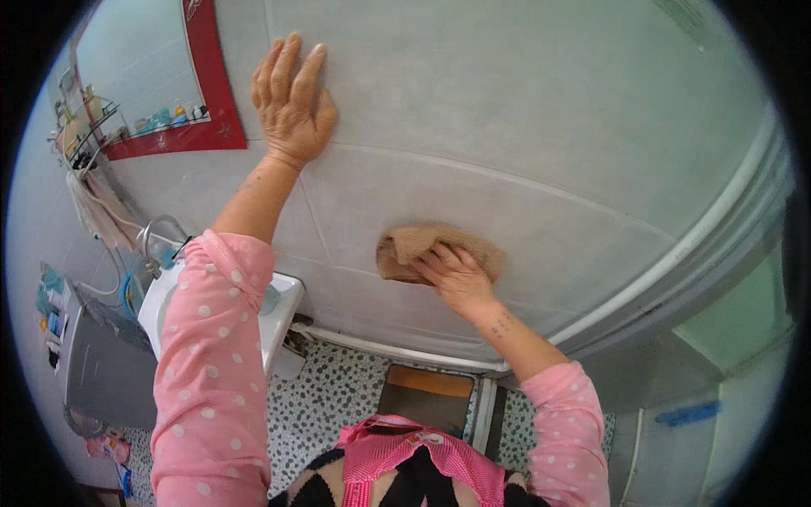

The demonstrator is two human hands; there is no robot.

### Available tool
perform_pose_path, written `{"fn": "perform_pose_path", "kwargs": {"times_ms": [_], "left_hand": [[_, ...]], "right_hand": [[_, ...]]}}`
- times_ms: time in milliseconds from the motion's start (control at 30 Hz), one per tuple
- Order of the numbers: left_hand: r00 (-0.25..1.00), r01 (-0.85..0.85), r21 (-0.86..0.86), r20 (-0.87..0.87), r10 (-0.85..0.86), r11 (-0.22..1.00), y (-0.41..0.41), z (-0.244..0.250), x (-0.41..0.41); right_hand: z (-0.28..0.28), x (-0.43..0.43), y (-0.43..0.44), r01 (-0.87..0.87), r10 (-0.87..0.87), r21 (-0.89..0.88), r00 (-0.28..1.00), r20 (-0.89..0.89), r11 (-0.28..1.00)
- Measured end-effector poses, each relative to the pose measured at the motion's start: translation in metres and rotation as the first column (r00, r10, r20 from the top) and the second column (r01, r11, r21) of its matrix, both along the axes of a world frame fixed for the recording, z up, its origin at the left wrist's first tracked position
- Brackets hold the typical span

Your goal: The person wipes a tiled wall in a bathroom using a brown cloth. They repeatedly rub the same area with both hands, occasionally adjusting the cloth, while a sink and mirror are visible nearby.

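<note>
With its fingers spread, my left hand (291, 108) rests against the grey wall tiles (481, 108), just right of a red-framed mirror (218, 82). It holds nothing. Lower and to the right, my right hand (459, 279) presses a folded brown cloth (412, 244) on the same wall. The fingers lie over the cloth, and its edges look slightly blurred. Both forearms are bare below rolled pink sleeves with white dots.
A white washbasin (288, 298) with a faucet (152, 244) stands at left, beside a grey washing machine (111, 361). White pipes (684, 247) run along the wall's right and lower edges. A dark mat (424, 405) lies on the pebble-patterned floor (329, 393). Towels (98, 209) hang at far left.
</note>
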State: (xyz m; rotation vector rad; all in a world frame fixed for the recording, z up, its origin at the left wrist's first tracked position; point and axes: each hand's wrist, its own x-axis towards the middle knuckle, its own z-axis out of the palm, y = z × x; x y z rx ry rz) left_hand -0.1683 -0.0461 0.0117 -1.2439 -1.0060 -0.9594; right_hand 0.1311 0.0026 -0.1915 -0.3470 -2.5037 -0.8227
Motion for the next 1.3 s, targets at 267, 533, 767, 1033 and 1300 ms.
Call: {"fn": "perform_pose_path", "kwargs": {"times_ms": [267,533,767,1033,1300], "left_hand": [[1.0,0.022,-0.004,0.018,-0.022,1.0,0.001,-0.001,0.002],[0.999,-0.014,-0.005,0.034,0.014,1.0,-0.001,-0.002,0.001],[0.999,0.029,0.0,0.02,-0.029,1.0,0.002,0.0,0.005],[0.999,0.031,-0.011,-0.006,-0.031,0.999,-0.004,0.002,0.007],[1.0,0.017,0.006,0.009,-0.017,1.0,0.002,0.0,0.001]], "right_hand": [[0.025,0.225,0.05,0.522,-0.537,-0.131,0.83,-0.151,0.843],[0.068,0.137,0.042,0.322,-0.347,-0.133,0.902,-0.256,0.937],[0.097,-0.037,-0.001,0.041,-0.027,0.049,0.964,-0.266,0.998],[0.113,-0.017,0.003,-0.026,0.046,0.09,0.972,-0.229,0.996],[0.078,0.163,0.057,0.344,-0.347,-0.092,0.819,-0.456,0.934]]}}
